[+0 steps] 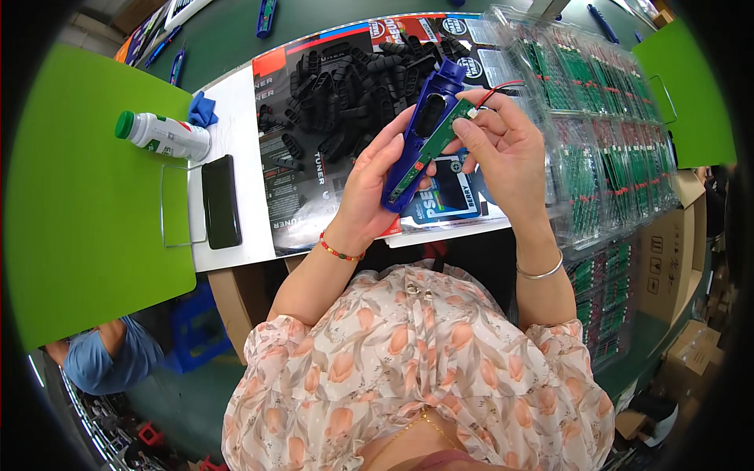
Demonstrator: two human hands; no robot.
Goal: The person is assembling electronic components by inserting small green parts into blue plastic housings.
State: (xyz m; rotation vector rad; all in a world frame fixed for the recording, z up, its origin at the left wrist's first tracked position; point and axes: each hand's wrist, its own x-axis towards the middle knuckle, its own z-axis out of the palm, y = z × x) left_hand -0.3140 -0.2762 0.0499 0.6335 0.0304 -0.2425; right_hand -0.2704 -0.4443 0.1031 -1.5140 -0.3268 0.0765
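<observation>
In my left hand (pixel 375 177) is a long blue plastic housing (pixel 404 174), tilted, with a dark oval opening in its upper part. My fingers wrap round its lower half. A narrow green circuit board (pixel 441 138) lies slantwise over the housing, its lower end inside it and its upper end sticking out to the right. My right hand (pixel 503 149) pinches that upper end between thumb and fingers, beside a small white connector. Red and black wires (pixel 499 86) trail from the board past my right fingers. Behind my hands lies a pile of black oval plastic parts (pixel 338 90).
Clear trays (pixel 554 114) packed with green boards stand at the right, above more trays. At left are a phone (pixel 221 202), a white bottle (pixel 169 136) with a green cap and a green partition (pixel 94 212). Blue housings (pixel 266 17) lie at the back. A person (pixel 114 357) sits lower left.
</observation>
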